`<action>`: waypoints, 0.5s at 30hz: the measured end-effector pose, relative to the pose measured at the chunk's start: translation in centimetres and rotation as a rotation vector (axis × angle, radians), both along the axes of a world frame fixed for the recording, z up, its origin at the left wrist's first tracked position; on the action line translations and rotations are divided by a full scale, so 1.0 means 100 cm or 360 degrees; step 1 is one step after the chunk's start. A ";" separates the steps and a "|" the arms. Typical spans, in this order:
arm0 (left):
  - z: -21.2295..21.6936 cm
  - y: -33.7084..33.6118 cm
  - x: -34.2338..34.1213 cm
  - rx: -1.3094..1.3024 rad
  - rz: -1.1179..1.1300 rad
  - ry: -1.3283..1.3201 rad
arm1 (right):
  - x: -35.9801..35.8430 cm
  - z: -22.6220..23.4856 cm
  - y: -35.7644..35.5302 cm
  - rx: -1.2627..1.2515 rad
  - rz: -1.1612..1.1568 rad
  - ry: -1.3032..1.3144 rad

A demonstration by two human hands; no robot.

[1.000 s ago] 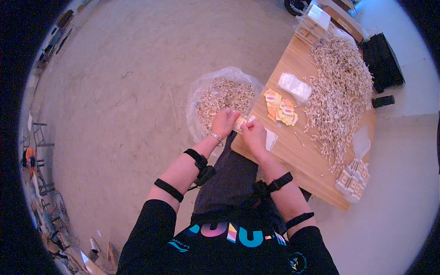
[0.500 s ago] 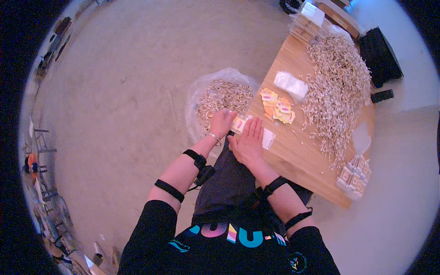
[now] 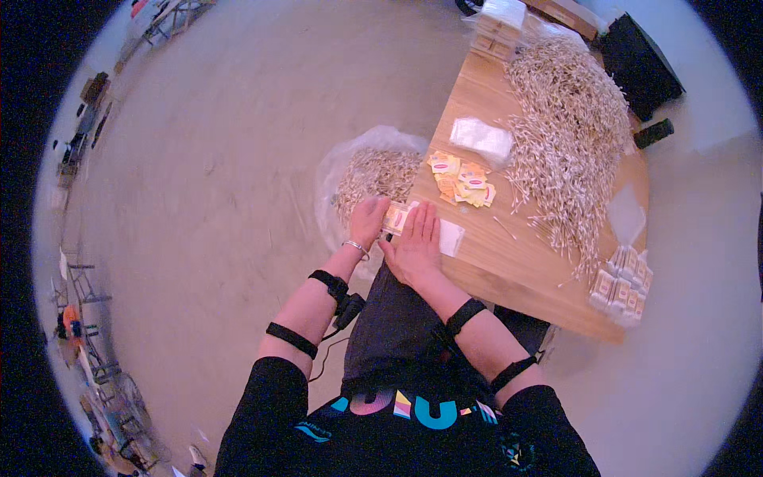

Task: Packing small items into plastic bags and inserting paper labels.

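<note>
At the table's near left corner lies a small clear plastic bag (image 3: 395, 218) with a yellow-orange card showing inside. My left hand (image 3: 368, 222) is closed on the bag's left end, its fingertips partly hidden. Flat across the bag rests my right hand (image 3: 416, 248), fingers stretched out and side by side. A white piece (image 3: 451, 236), perhaps more bags, sticks out to the right from under that hand. Just beyond are loose yellow cards (image 3: 469, 181) and a stack of clear bags (image 3: 481, 140).
A big heap of cotton swabs (image 3: 568, 119) covers the right of the wooden table (image 3: 509, 266). Filled packs (image 3: 621, 286) sit at its right corner. A large open bag of swabs (image 3: 381, 173) stands left of the table. Beyond the far right edge is a black box-like object (image 3: 642, 63).
The whole view has shifted a little, so the table appears further left and higher. Both hands keep the same hold on the small bag, with the right palm still flat.
</note>
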State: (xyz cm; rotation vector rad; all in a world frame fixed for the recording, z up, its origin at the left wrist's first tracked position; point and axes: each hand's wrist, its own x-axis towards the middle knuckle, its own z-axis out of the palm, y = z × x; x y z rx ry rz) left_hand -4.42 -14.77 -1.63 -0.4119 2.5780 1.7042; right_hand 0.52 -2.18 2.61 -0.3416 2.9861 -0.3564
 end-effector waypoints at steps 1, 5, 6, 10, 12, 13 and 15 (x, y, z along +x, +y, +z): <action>0.000 0.001 0.001 0.0065 0.0029 0.0004 | 0.000 -0.001 0.000 0.0001 0.0003 0.0001; 0.004 0.005 0.003 0.0214 0.0041 0.0084 | 0.000 0.000 0.000 0.0008 -0.0007 -0.0017; -0.001 0.005 0.002 0.0081 0.0017 0.0057 | 0.001 0.001 0.000 0.0003 -0.0010 -0.0026; -0.012 -0.004 -0.005 -0.0322 -0.0166 0.0021 | -0.001 -0.004 0.006 -0.0072 -0.0008 0.0027; -0.012 -0.001 -0.001 -0.0325 -0.0168 0.0050 | 0.001 -0.005 0.012 -0.0162 0.0053 0.0113; -0.012 0.001 0.000 -0.0265 -0.0113 0.0075 | 0.001 -0.004 0.018 -0.0213 0.0092 0.0161; -0.015 -0.008 -0.003 -0.0250 -0.0096 0.0016 | 0.000 -0.005 0.034 -0.0166 -0.0052 0.0284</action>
